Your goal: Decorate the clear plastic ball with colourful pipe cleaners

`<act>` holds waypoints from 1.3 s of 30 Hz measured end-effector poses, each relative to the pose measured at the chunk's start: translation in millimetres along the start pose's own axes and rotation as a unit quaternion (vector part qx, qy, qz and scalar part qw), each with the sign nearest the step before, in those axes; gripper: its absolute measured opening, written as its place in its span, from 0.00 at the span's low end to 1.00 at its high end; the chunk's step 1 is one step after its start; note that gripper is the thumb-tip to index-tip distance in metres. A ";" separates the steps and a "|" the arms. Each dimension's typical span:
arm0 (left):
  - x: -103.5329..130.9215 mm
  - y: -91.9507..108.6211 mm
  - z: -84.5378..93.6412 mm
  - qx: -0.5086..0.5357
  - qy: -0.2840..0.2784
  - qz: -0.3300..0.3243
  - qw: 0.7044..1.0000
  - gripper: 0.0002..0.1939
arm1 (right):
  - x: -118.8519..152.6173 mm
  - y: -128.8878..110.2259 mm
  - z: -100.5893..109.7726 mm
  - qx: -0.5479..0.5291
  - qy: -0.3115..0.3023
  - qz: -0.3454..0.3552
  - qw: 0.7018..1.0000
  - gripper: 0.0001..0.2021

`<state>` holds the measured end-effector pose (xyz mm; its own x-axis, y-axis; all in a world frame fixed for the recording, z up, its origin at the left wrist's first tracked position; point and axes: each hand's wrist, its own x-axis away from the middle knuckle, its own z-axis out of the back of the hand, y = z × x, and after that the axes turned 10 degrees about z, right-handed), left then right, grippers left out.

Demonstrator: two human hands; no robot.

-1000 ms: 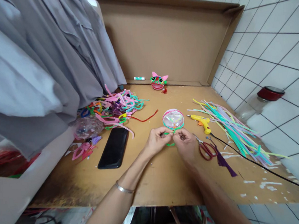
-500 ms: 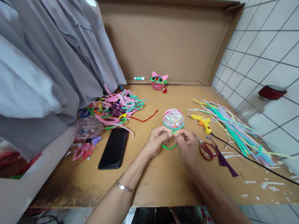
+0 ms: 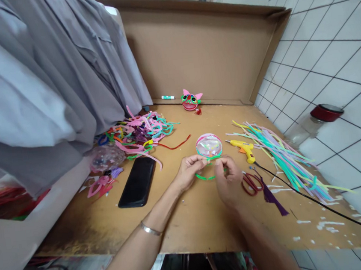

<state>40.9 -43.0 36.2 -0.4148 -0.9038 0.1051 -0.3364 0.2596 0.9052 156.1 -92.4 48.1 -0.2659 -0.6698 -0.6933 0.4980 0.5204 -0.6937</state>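
Note:
A green pipe cleaner (image 3: 206, 178) is bent into a loop between my hands, above the brown table. My left hand (image 3: 190, 170) pinches its upper left side, thumb and forefinger together. On the right, my right hand (image 3: 228, 175) has its fingers closed on the same green piece. Just beyond my fingertips lies a round clear piece (image 3: 209, 145) with a pink and teal rim. Red-handled scissors (image 3: 252, 183) rest beside my right hand, which hides their blades. A yellow glue gun (image 3: 244, 149) lies further right.
Tangled pipe cleaners (image 3: 147, 125) and a black phone (image 3: 137, 182) lie on the left. Straight pipe cleaners (image 3: 279, 154), a purple tassel (image 3: 274, 198) and a black cord are on the right. A cat-like figure (image 3: 190, 100) sits by the cardboard wall (image 3: 198, 56).
My right hand has moved slightly right, away from my left. More of the green loop shows between them. The view has shifted a little.

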 end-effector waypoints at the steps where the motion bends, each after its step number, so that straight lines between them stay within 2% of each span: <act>1: -0.4 0.1 0.7 -0.003 0.002 0.001 1.000 0.18 | -1.0 0.3 -0.3 0.014 -0.004 0.031 0.999 0.05; 2: -0.7 0.2 1.1 -0.005 0.005 0.002 1.000 0.18 | -2.1 0.8 -0.6 0.025 -0.006 0.059 0.998 0.02; 6: -0.6 0.4 0.9 -0.017 0.011 0.002 1.000 0.18 | -5.7 1.6 0.9 0.094 -0.013 0.131 0.987 0.08; 9: 0.1 0.3 -0.3 -0.032 -0.007 0.011 0.999 0.18 | -6.4 -1.9 4.2 0.180 -0.058 0.176 0.966 0.10; 12: 0.5 0.0 -0.3 -0.049 -0.021 0.005 0.999 0.17 | -6.3 -6.6 6.7 0.244 -0.100 0.203 0.943 0.11; 14: 0.3 0.8 1.1 -0.062 0.001 -0.016 0.998 0.16 | -6.9 -7.5 7.4 0.266 -0.096 0.201 0.938 0.09; 17: 0.0 4.5 4.3 -0.074 0.035 -0.054 0.995 0.12 | -9.6 -4.3 6.8 0.245 -0.095 0.163 0.951 0.07; 21: -0.3 10.2 7.0 -0.110 0.049 -0.080 0.989 0.10 | -13.9 1.4 4.1 0.066 -0.139 0.030 0.988 0.09; 24: -1.3 10.5 7.5 -0.148 0.075 -0.095 0.982 0.09 | -16.0 2.5 2.6 -0.032 -0.140 -0.074 0.987 0.10; 28: -2.4 9.4 8.4 -0.187 0.106 -0.126 0.968 0.09 | -18.0 2.2 1.5 -0.073 -0.133 -0.138 0.979 0.11; 31: -1.0 12.0 9.6 -0.221 0.148 -0.212 0.940 0.09 | -18.9 2.8 1.2 -0.093 -0.119 -0.150 0.977 0.12; 34: 2.3 14.2 11.1 -0.277 0.200 -0.304 0.889 0.09 | -18.5 3.0 1.4 -0.110 -0.115 -0.162 0.974 0.13; 36: 4.2 13.1 12.6 -0.335 0.197 -0.343 0.855 0.09 | -17.9 2.3 1.5 -0.121 -0.122 -0.169 0.971 0.14; 39: 4.9 8.0 14.6 -0.427 0.163 -0.378 0.805 0.06 | -17.5 0.6 0.9 -0.129 -0.123 -0.166 0.970 0.15</act>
<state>23.8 -40.3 38.0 -0.0747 -0.7706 -0.6330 0.3733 -0.6102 0.6988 161.8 -80.9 60.0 -0.1551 -0.9131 -0.3771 0.1868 0.3478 -0.9188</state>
